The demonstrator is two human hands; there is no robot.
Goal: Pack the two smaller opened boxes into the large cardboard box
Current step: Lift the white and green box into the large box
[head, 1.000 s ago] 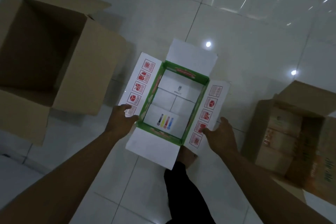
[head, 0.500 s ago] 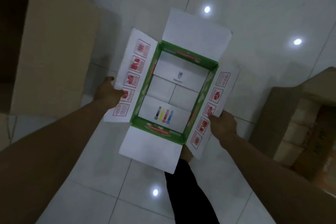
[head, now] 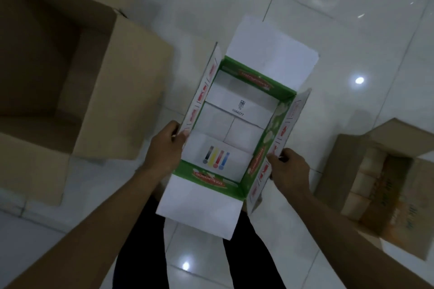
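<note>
A white and green opened box point(head: 234, 129) is held in the air in front of me, its flaps spread out. My left hand point(head: 165, 148) grips its left side flap and wall. My right hand point(head: 287, 168) grips its right side flap. The large brown cardboard box point(head: 112, 91) stands open on the floor at the left, its inside dark and bare. A second smaller brown opened box point(head: 385, 185) sits on the floor at the right, away from both hands.
The floor is glossy white tile with bright light reflections. My dark trouser legs point(head: 141, 253) show below the held box. The large box's near flap point(head: 32, 166) hangs outward at the lower left.
Both hands have lifted the white and green box off the floor and closer to me. Its side flaps have folded upward. The view has swung so the large box shows more fully.
</note>
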